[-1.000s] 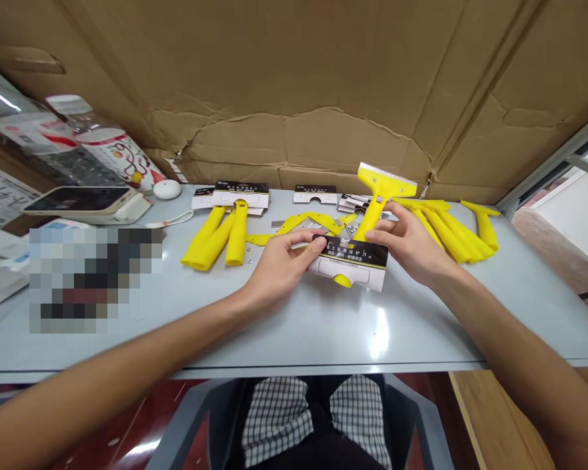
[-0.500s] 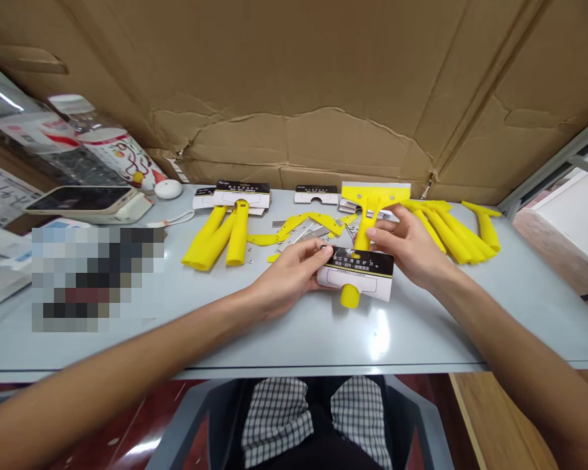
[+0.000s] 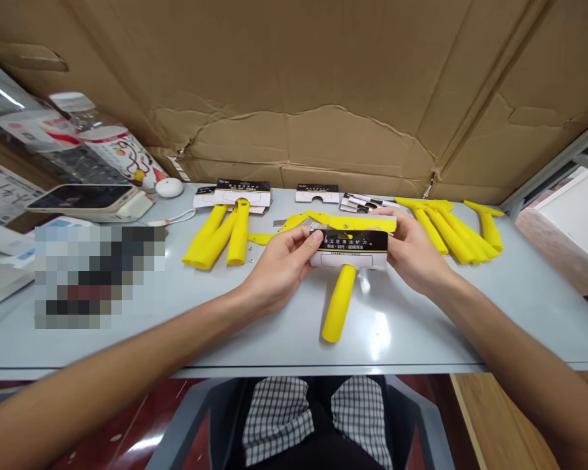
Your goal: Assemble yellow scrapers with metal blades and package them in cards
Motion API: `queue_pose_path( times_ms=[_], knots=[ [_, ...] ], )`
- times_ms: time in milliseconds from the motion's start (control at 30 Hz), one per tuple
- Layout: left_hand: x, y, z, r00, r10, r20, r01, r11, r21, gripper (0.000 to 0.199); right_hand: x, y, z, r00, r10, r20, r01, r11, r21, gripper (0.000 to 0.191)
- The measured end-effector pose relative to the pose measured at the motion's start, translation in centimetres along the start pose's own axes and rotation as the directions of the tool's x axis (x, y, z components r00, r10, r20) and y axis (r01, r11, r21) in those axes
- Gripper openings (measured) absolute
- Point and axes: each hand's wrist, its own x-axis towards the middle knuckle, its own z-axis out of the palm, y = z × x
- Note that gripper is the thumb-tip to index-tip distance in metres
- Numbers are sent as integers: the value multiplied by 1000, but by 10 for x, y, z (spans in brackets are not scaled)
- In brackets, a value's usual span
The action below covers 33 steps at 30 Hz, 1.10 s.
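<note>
Between my hands is a yellow scraper [image 3: 340,307], its hollow handle pointing down toward me through a black-and-white printed card [image 3: 350,249]. My left hand [image 3: 281,267] pinches the card's left end, thumb on the front. My right hand [image 3: 414,251] is closed at the right end of the scraper's wide head, most of its fingers hidden behind head and card. The card now sits close under the head. Loose yellow strips [image 3: 306,219] and metal blades lie just behind, partly covered.
Carded yellow scrapers [image 3: 238,235] lie left of centre; several bare scrapers [image 3: 455,235] lie to the right. Folded cards [image 3: 317,193] stand near the cardboard wall [image 3: 294,85]. A phone [image 3: 81,198], a bottle [image 3: 117,147] and a white earbud case [image 3: 169,188] are at left.
The scraper has slid down through the card, so much more handle sticks out below and the head meets the card. My right hand has moved from the handle to the head's right end.
</note>
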Motion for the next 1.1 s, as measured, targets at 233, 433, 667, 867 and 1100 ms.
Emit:
queue_pose_path(
  times_ms=[233,433,667,867,1100],
  knots=[
    [5,0,-1,995,39,-93,-41,999,-24,36,2,-2,0,994,87,68,-85,996,-30,36],
    [10,-2,-3,984,77,-158,-92,991,-94,30,-2,-2,7,977,169,132,-191,965,181,55],
    [14,0,-2,971,96,-218,-136,975,-178,22,-11,20,25,947,210,242,-264,939,219,94],
    [18,0,-5,955,146,-257,-178,978,-110,24,-12,27,27,949,254,187,-282,949,139,88],
    [36,14,-29,902,400,-164,-288,839,461,20,-12,18,25,920,340,196,-342,939,-26,125]
  ],
)
